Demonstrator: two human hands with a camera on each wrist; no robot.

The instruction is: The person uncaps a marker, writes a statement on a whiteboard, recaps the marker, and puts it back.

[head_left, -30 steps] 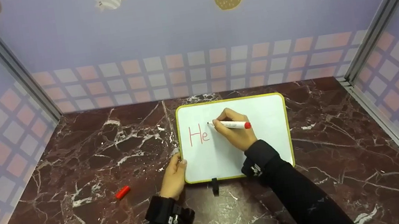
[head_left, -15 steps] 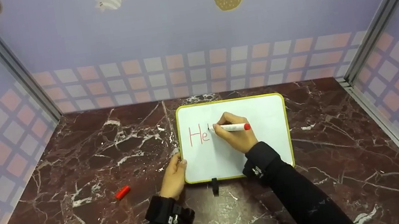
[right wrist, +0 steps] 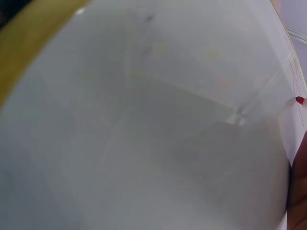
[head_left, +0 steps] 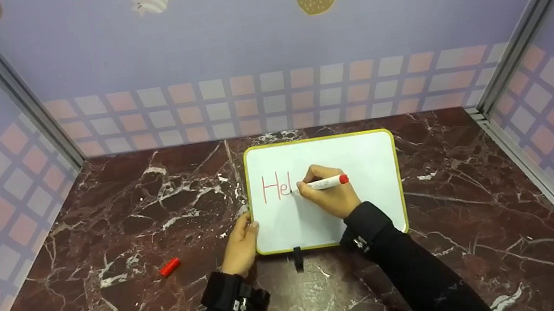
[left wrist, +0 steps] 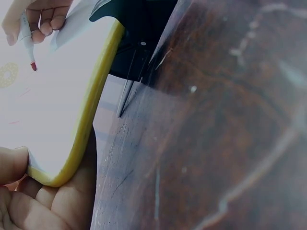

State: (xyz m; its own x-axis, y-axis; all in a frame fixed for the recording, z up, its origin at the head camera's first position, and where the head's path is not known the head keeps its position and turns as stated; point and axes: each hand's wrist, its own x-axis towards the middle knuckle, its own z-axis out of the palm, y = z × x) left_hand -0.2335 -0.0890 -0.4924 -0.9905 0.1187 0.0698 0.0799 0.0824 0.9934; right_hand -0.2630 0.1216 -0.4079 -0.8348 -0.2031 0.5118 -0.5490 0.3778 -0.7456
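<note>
Right hand (head_left: 332,197), centre of frame: fingers curled round white marker with red end (head_left: 327,182), tip touching yellow-framed whiteboard (head_left: 363,154) beside red "Hel". Left hand (head_left: 240,247): gripped board's lower left corner. Red cap (head_left: 169,267) at lower left on dark marble tabletop (head_left: 101,213).

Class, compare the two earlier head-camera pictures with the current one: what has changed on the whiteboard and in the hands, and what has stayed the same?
The right hand, holding the marker, slid down toward the person, drawing a vertical red stroke after "He", so the whiteboard now reads "Hel". The left hand still holds the board's near left corner, and the red cap still lies on the marble table.
</note>
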